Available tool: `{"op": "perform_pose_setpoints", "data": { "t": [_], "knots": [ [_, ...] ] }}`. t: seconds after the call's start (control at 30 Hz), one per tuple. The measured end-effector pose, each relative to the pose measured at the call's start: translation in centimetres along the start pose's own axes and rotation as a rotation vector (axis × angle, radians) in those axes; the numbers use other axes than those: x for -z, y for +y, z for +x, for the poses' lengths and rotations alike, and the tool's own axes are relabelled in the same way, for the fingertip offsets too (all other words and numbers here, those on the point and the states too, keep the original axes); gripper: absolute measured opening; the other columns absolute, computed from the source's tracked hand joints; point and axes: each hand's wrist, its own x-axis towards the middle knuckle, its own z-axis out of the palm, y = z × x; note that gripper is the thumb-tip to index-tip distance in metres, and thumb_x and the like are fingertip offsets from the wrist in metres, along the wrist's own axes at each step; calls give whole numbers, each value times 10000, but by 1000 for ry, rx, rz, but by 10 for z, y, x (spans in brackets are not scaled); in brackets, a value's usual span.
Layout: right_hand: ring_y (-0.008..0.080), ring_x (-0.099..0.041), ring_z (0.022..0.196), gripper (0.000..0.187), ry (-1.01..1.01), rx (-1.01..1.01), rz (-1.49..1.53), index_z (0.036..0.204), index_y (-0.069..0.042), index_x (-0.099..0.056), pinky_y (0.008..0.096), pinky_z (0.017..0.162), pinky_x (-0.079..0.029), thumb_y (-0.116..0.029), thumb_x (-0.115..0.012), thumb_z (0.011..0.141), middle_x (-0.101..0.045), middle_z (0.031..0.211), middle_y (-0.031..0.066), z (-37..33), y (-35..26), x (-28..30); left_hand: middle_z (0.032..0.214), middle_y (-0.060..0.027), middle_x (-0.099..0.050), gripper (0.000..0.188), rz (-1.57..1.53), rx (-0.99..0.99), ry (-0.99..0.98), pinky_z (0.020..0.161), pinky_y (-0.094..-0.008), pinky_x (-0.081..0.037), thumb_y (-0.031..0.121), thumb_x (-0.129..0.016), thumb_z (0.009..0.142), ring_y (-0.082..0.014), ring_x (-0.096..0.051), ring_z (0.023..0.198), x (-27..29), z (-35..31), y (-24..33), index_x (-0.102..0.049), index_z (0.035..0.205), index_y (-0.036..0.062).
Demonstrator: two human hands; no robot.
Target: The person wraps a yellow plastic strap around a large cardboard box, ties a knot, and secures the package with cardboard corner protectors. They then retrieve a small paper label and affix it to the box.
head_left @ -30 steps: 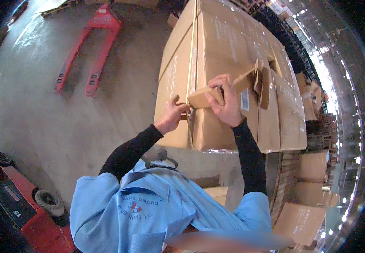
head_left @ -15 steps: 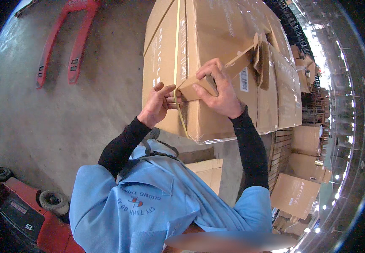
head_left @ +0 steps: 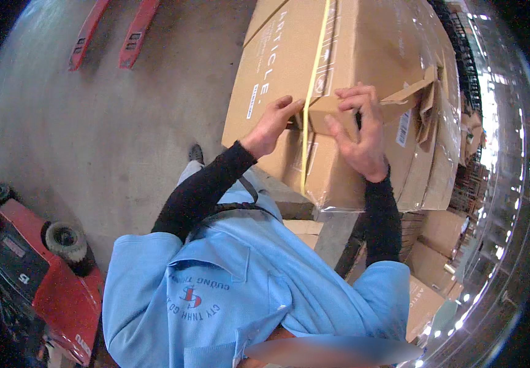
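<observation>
A folded cardboard strip (head_left: pixel 321 120) lies over the edge of a large brown carton (head_left: pixel 280 80), tucked under a yellow strap (head_left: pixel 306 142). My left hand (head_left: pixel 270 127) is closed at the strip's left end beside the strap, its thumb on top and its fingertips partly hidden. At the other side, my right hand (head_left: pixel 364 132) curls round the strip, with the thumb on the near side and the fingers over the far side. The strip's far part runs right to a torn, bent cardboard flap (head_left: pixel 429 104) on the carton.
Red pallet jack forks (head_left: pixel 136 38) lie on the grey floor at the upper left. A red wheeled machine (head_left: pixel 62 288) stands at the lower left. More cartons (head_left: pixel 439 236) and stacked goods line the right side. Clear wrapping film covers the carton's right part.
The view has shifted, so the carton sits further right and the forks higher. My left hand has moved up along the strap to the strip's end; my right hand's grip looks looser.
</observation>
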Motion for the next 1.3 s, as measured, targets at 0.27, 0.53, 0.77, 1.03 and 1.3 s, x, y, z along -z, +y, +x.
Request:
{"op": "perform_pose_setpoints", "data": {
  "t": [0.27,0.53,0.77,1.03,1.3],
  "knots": [
    [314,-536,1043,287,-98,-15,33,1000,-49,-520,407,926,-415,-144,-698,796,-525,1001,151,-42,-31,-1,838,15,-570,285,-231,8,12,661,-290,-404,352,-583,995,-99,-501,731,6,-45,-48,-626,986,71],
    [356,-485,1142,320,109,248,-63,1043,-52,-510,449,1003,-407,-75,-706,792,-460,1141,190,-132,-59,-25,740,13,-554,306,86,-462,125,621,-274,-388,305,-621,955,-90,-491,696,-12,-61,-51,-653,818,33],
    [317,-489,1122,345,-89,391,97,1055,-57,-493,415,995,-397,-92,-715,792,-495,1110,150,-111,-33,7,689,9,-567,281,-23,-568,322,552,-264,-394,264,-641,957,-91,-479,590,-21,-86,-82,-642,772,52],
    [263,-513,1137,297,-379,475,317,1025,-74,-482,398,1022,-381,-64,-690,814,-514,1115,120,-86,-8,25,702,28,-590,273,53,-554,400,541,-260,-383,278,-635,976,-60,-487,609,-32,-123,-113,-684,846,44],
    [277,-509,1070,312,-610,684,371,997,-87,-493,417,979,-407,-46,-712,778,-474,1105,142,-65,-13,30,608,-12,-587,380,471,-513,442,488,-337,-460,313,-649,965,-122,-558,532,-52,-164,-108,-633,737,9]
  ]
}}
